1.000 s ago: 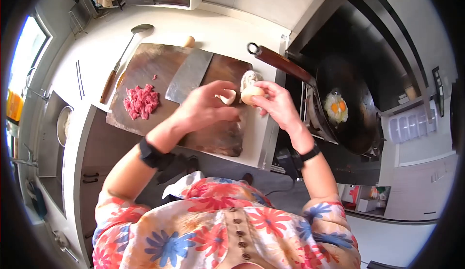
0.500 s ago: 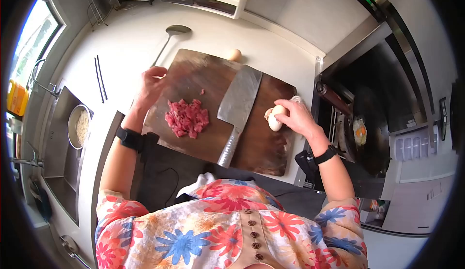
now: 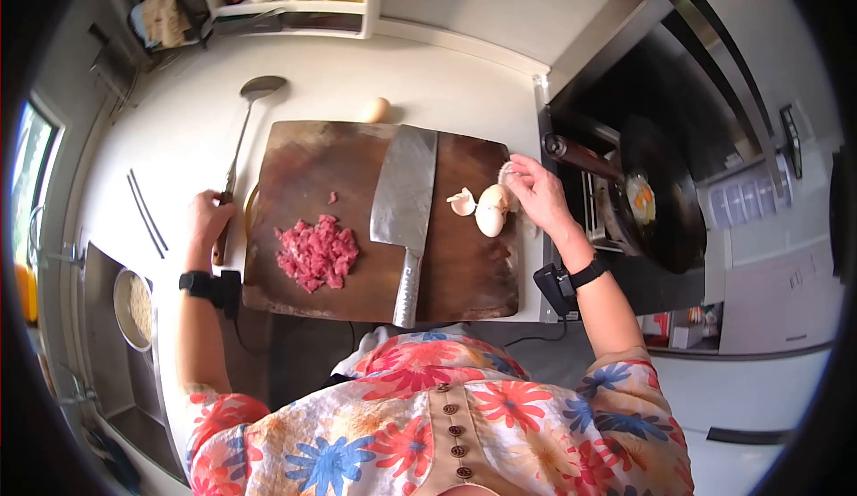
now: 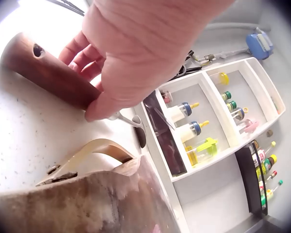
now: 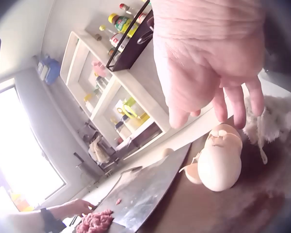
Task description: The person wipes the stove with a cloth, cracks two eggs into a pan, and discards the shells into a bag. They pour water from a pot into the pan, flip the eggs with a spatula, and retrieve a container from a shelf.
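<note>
While cleaver separates meat from eggshells, left hand grips ladle, right hand relaxed.

Ladle left of cutting board; atop it, left to right: meat, cleaver, eggshells.

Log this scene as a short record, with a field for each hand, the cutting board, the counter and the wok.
Left hand: holds the handle of a wooden-handled utensil
Right hand: fingers loosely extended beside the eggshells and a white cloth; contact unclear
Cutting board: red meat pieces on the left, cleaver in the middle, eggshells on the right
Counter: an egg beyond the board's far edge
Wok: contains cracked egg, orange yolk showing
</note>
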The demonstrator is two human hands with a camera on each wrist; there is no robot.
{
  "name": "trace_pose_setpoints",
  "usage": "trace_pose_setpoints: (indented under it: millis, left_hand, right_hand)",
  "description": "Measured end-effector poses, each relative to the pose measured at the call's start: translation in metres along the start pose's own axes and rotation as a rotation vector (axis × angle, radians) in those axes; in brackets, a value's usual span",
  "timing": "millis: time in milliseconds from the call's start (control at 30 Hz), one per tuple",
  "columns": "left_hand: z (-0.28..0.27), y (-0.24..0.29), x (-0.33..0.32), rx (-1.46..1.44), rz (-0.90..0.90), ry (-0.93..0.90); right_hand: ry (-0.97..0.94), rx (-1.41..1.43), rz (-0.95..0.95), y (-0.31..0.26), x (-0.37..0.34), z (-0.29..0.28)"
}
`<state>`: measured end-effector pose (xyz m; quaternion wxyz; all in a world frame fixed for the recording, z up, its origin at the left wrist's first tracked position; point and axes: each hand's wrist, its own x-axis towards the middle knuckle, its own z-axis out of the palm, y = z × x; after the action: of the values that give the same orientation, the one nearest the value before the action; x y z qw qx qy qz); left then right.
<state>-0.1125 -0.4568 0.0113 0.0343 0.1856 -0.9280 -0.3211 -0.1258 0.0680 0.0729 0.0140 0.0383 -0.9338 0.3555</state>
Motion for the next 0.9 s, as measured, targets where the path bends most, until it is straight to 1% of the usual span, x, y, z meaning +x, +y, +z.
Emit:
trace_pose_setpoints:
  millis: [33, 67, 100, 133, 167, 200, 233, 267, 300, 333, 367, 400, 467, 533, 567, 600, 633, 667, 700, 767, 800, 833, 867, 900]
  left_hand:
    - [0.000, -0.006, 0.002, -0.119, -0.005, -0.032]
    - [-0.001, -0.011, 0.006, -0.215, -0.074, -0.121]
    - [-0.002, -0.016, 0.008, -0.312, -0.118, -0.133]
    - [-0.005, -0.010, 0.005, -0.358, -0.110, -0.128]
    - [-0.011, -0.002, 0.001, -0.385, -0.098, -0.142]
    - [-0.009, -0.006, 0.002, -0.446, -0.087, -0.127]
    - [-0.012, 0.002, -0.002, -0.452, -0.061, -0.137]
    - [-0.014, 0.005, -0.004, -0.537, -0.102, -0.177]
    - [-0.015, 0.012, -0.009, -0.681, -0.112, -0.190]
    - [-0.016, 0.021, -0.017, -0.825, -0.127, -0.199]
    - [-0.017, 0.034, -0.027, -0.821, -0.121, -0.204]
    - [-0.017, 0.049, -0.039, -0.980, -0.103, -0.235]
    - [-0.014, 0.069, -0.059, -1.246, -0.081, -0.276]
    - [-0.012, 0.104, -0.089, -1.359, 0.018, -0.366]
    - [-0.010, 0.122, -0.104, -1.431, 0.038, -0.453]
    - [-0.006, 0.139, -0.118, -1.402, 0.121, -0.501]
    - [-0.003, 0.164, -0.134, -1.410, 0.172, -0.575]
    - [0.002, 0.219, -0.169, -1.419, 0.229, -0.707]
    - [0.010, 0.234, -0.182, -1.428, 0.181, -0.759]
    - [0.029, 0.277, -0.214, -1.509, 0.239, -0.888]
    - [0.038, 0.295, -0.226, -1.526, 0.249, -1.004]
    - [0.049, 0.317, -0.239, -1.550, 0.293, -1.097]
    - [0.062, 0.333, -0.251, -1.581, 0.306, -1.128]
    - [0.070, 0.353, -0.263, -1.617, 0.315, -1.201]
  right_hand:
    - [0.045, 0.010, 0.003, 0.004, -0.004, -0.001]
    - [0.096, 0.016, 0.013, 0.008, -0.010, -0.002]
    - [0.122, 0.002, 0.013, 0.011, -0.016, 0.000]
    - [0.167, 0.008, 0.000, 0.015, -0.023, 0.003]
    - [0.172, -0.013, -0.002, 0.012, -0.032, 0.001]
    - [0.172, -0.032, -0.010, 0.006, -0.039, -0.002]
    - [0.189, -0.004, -0.033, -0.002, -0.046, -0.004]
    - [0.203, 0.027, -0.061, -0.010, -0.053, -0.005]
    - [0.170, -0.008, -0.055, -0.012, -0.059, -0.006]
    - [0.145, 0.038, -0.057, -0.024, -0.065, -0.006]
    - [0.116, 0.086, -0.083, -0.037, -0.073, -0.006]
    - [0.087, 0.136, -0.115, -0.052, -0.081, -0.008]
    - [0.067, -0.004, -0.469, -0.082, -0.099, -0.016]
    - [0.011, 0.101, -0.604, -0.109, -0.125, -0.027]
    - [-0.024, 0.104, -0.594, -0.108, -0.134, -0.030]
    - [-0.062, 0.109, -0.586, -0.106, -0.141, -0.034]
    - [-0.060, 0.132, -0.558, -0.098, -0.144, -0.036]
    - [-0.053, 0.145, -0.538, -0.084, -0.155, -0.044]
    - [-0.026, 0.166, -0.567, -0.082, -0.160, -0.050]
    - [0.032, 0.226, -0.609, -0.077, -0.168, -0.066]
    - [0.061, 0.265, -0.625, -0.074, -0.172, -0.076]
    - [0.074, 0.338, -0.586, -0.070, -0.179, -0.086]
    - [0.127, 0.378, -0.594, -0.061, -0.186, -0.096]
    - [0.210, 0.354, -0.633, -0.053, -0.191, -0.112]
